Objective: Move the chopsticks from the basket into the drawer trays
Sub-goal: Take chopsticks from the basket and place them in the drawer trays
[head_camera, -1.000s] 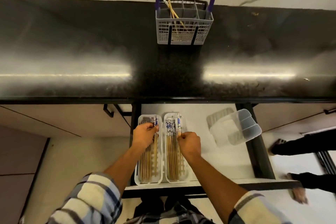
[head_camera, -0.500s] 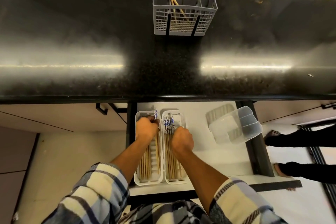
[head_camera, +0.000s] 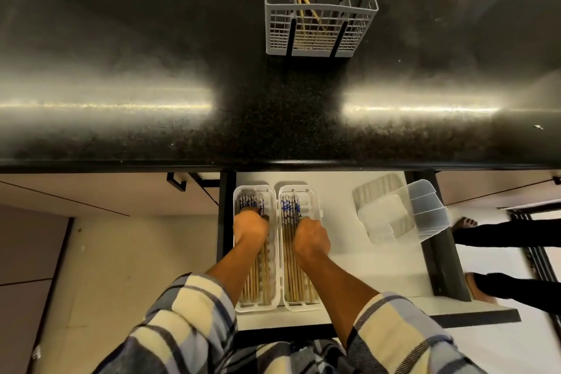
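Both hands reach into the open drawer below the worktop's front edge. The left hand lies in the left tray, fingers curled down on its chopsticks. The right hand is over the right tray, fingers curled; whether they grip its sticks I cannot tell. The trays touch at the drawer's left edge; bare floor lies right of them, up to a clear box. Two chopsticks remain in the basket at the worktop's back edge.
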The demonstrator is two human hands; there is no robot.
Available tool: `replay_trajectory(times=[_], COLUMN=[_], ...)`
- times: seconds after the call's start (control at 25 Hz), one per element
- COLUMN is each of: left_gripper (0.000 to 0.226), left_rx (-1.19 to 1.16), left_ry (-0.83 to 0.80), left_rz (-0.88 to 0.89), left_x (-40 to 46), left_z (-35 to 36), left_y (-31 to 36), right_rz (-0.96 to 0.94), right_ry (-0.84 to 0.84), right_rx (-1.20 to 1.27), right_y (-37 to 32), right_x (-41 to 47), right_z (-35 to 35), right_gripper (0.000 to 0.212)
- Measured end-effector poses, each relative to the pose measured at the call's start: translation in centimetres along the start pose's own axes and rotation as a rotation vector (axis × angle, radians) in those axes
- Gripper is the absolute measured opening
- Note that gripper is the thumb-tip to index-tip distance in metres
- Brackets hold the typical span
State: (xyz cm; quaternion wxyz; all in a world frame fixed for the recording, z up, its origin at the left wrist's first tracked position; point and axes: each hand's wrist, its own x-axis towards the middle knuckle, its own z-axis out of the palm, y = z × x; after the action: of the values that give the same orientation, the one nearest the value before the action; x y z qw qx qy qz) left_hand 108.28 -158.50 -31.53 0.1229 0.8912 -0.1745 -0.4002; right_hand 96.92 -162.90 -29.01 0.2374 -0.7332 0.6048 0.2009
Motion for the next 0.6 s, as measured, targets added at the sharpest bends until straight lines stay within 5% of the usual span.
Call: replay_trajectory(times=[0.28, 0.6], left_gripper=[0.026, 0.022], left_rx=[0.289, 0.225], left_ry=[-0.027, 0.011], left_rz=[0.01, 0.062], left_x=[0.77, 0.65], left_z=[0.12, 0.7], left_y=[0.8, 0.89], right_rz=[-0.057, -0.109], right_ry=[-0.012, -0.013], right_rx=[-0.071, -0.101], right_y=[0.27, 0.39], right_x=[-0.26, 0.21], right_z=[-0.43, -0.84], right_gripper=[0.024, 0.019])
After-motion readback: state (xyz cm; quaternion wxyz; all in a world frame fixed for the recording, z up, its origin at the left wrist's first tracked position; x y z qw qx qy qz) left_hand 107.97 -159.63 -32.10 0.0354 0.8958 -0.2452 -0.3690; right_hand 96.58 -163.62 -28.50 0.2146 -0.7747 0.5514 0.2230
